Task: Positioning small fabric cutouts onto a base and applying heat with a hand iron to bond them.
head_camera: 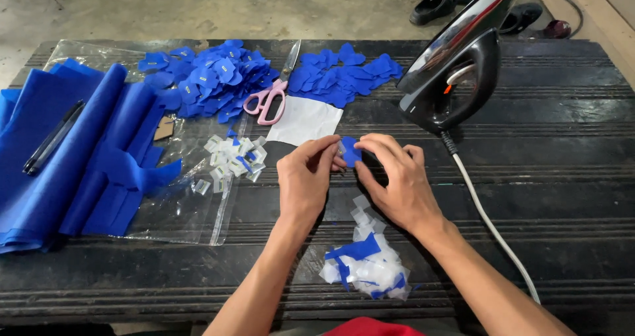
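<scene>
A small blue fabric piece [350, 152] sits between the fingertips of both my hands over the dark slatted table [562, 177]. My left hand [305, 177] pinches its left edge, where a small white label shows. My right hand [395, 177] holds its right side with fingers curved over it. Below my hands lies a heap of white and blue scraps [367, 260]. A pile of small white labels [233, 159] lies just left of my left hand on clear plastic.
A black iron [456, 65] stands upright at the right, its white cord [493, 227] running toward me. Pink-handled scissors [270, 98] lie between two piles of blue cut pieces [205, 78] [344, 75]. Folded blue cloth [73, 151] with a pen [51, 137] lies at left.
</scene>
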